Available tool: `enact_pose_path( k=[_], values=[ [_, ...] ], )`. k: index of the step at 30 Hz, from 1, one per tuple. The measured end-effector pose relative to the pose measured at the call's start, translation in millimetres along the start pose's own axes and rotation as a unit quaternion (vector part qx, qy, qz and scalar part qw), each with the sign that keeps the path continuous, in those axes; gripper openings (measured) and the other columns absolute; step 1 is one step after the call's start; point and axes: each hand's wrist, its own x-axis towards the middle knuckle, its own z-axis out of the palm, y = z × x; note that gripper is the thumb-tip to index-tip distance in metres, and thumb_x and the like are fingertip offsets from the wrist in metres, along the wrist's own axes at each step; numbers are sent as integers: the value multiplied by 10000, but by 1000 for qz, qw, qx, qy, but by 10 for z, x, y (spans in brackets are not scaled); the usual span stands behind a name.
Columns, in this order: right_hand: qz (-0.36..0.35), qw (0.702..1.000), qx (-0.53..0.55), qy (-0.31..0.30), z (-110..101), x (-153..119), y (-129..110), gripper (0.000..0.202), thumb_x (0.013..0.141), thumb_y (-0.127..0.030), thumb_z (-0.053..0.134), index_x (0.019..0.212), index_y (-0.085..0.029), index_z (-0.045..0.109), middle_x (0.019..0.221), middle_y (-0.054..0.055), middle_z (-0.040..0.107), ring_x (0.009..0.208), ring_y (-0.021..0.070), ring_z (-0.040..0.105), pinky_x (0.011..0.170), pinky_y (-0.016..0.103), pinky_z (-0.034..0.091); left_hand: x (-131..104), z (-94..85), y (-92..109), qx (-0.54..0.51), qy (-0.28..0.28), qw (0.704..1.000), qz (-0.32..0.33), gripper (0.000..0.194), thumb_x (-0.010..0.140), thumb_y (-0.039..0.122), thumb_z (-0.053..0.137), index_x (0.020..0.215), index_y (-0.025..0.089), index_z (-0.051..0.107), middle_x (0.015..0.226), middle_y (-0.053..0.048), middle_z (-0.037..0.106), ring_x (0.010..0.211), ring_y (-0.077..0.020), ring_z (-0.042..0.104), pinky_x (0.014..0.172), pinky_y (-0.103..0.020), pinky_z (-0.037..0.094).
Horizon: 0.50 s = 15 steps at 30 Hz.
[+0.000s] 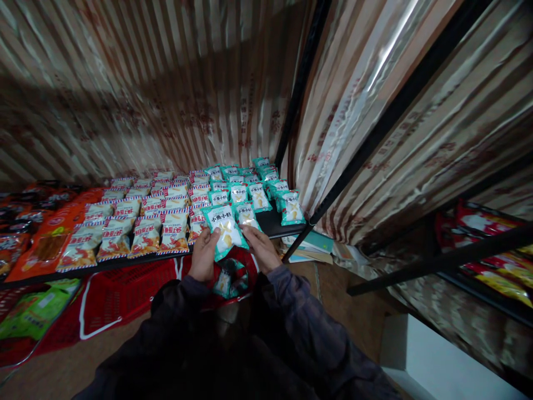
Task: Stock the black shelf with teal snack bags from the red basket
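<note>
A teal and white snack bag (225, 232), its printed front facing me, is held just off the shelf's front edge. My left hand (204, 254) grips its left side with the thumb over the front. My right hand (262, 248) is closed at its right edge. Just behind it is another teal snack bag (246, 214); whether my right fingers also touch that one is hard to see. Rows of matching teal bags (239, 191) stand on the black shelf (272, 223). Below my hands, a red basket (252, 272) contains more teal bags (225, 283).
Left along the shelf are white and red snack bags (144, 233), then orange packs (45, 244). A second red basket (137, 283) with a white handle and a basket holding green packs (37, 311) sit below. Black posts (358, 161) stand at right, near a white box (449, 361).
</note>
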Motion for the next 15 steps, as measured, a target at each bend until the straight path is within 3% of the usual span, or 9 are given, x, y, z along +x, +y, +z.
enact_pose_path(
  k=[3,7,15],
  values=[
    [31,999,16,-28,-23,-61,37,471,567,-498,790,911,-195,683,807,27,703,706,174,685,637,282,555,66,7,-20,4,7,1000,17,482,617,483,744,924,144,591,967,-90,697,881,-206,648,815,-326,487],
    [46,998,35,-10,-30,-65,53,459,493,-448,843,817,-171,671,673,3,682,615,161,692,560,235,553,99,-2,-66,30,13,999,10,487,635,505,722,929,138,594,900,-76,699,804,-188,646,762,-316,495],
    [37,998,30,-33,-60,-79,56,454,483,-373,860,855,-161,709,680,24,708,580,140,663,536,234,548,132,9,-71,34,21,999,-1,500,604,511,742,906,144,589,866,-65,696,805,-192,653,777,-326,494]
  ],
)
